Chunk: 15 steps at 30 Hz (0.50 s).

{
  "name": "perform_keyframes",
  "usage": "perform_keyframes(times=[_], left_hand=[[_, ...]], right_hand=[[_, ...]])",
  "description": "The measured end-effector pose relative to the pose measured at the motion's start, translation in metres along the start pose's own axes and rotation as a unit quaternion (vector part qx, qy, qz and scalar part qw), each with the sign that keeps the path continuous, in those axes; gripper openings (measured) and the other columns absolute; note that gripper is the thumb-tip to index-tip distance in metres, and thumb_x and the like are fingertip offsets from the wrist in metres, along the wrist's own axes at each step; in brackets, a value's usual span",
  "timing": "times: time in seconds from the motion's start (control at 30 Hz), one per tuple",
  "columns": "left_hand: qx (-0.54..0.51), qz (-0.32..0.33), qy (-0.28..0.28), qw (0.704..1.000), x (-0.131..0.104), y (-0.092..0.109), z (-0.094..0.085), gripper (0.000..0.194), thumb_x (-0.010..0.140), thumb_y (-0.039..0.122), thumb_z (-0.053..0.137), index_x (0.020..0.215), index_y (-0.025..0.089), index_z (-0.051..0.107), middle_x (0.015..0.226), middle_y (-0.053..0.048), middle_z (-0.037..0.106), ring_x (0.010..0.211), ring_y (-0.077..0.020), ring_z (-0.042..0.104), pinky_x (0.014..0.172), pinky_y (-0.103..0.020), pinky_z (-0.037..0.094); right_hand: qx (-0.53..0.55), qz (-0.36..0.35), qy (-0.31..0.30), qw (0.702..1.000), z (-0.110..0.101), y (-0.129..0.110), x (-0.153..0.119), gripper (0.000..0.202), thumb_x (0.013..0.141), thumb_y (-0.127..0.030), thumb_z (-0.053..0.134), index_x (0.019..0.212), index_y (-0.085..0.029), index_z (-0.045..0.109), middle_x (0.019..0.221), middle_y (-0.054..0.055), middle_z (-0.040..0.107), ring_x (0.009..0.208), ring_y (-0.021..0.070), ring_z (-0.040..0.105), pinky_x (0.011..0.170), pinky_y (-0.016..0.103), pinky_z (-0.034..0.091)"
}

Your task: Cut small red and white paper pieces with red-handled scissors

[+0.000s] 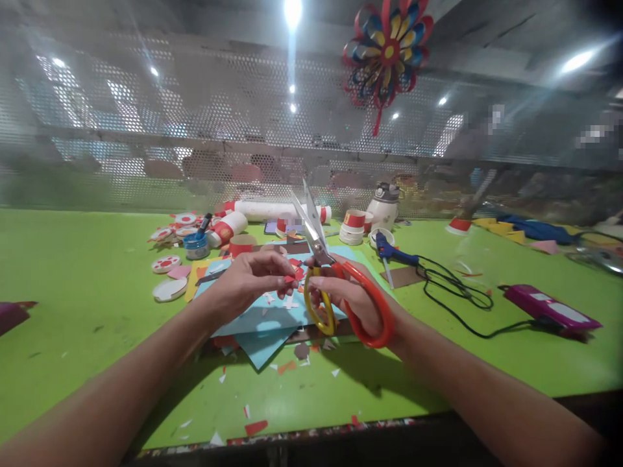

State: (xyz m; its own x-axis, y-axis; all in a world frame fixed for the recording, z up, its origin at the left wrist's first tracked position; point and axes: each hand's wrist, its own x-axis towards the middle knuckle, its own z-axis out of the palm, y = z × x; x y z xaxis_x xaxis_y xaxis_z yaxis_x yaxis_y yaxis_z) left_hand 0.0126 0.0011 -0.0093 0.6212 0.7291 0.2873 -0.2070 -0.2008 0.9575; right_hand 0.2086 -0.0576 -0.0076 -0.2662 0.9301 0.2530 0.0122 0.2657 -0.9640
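My left hand is closed in a pinch on a small red paper piece. Close beside it, my right hand holds a pair of scissors with one orange and one yellow handle loop. Its blades point up and away from me, slightly apart, clear of the paper piece. More red paper shows between the two hands, but I cannot tell which hand touches it. Below them lie light blue paper sheets with white and red cuttings on top.
Left stand a blue-labelled jar and round red-and-white paper pieces. Behind are white tubes, paper rings and a bottle. A blue glue gun and a purple device with black cable lie right. Scraps litter the front edge.
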Motion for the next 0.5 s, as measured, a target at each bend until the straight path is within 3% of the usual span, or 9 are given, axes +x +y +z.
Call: perform_keyframes(times=[0.23, 0.5], left_hand=[[0.018, -0.032, -0.04, 0.999, -0.002, 0.0, 0.005, 0.008, 0.072, 0.015, 0.066, 0.079, 0.013, 0.067, 0.07, -0.004, 0.064, 0.065, -0.014, 0.058, 0.062, -0.027, 0.044], [-0.049, -0.045, -0.06, 0.996, -0.002, 0.0, 0.008, 0.019, 0.065, 0.01, 0.055, 0.076, 0.011, 0.07, 0.072, -0.006, 0.064, 0.073, -0.0168, 0.058, 0.067, -0.028, 0.043]], right_hand=[[0.018, 0.014, -0.009, 1.0, 0.001, 0.001, -0.004, 0.013, 0.085, -0.025, 0.057, 0.096, -0.019, 0.06, 0.07, -0.001, 0.061, 0.061, 0.0144, 0.056, 0.057, 0.028, 0.046], [0.025, 0.027, -0.015, 0.999, 0.009, -0.007, -0.011, 0.009, 0.084, -0.02, 0.057, 0.093, -0.02, 0.059, 0.067, -0.001, 0.058, 0.059, 0.0142, 0.055, 0.053, 0.027, 0.044]])
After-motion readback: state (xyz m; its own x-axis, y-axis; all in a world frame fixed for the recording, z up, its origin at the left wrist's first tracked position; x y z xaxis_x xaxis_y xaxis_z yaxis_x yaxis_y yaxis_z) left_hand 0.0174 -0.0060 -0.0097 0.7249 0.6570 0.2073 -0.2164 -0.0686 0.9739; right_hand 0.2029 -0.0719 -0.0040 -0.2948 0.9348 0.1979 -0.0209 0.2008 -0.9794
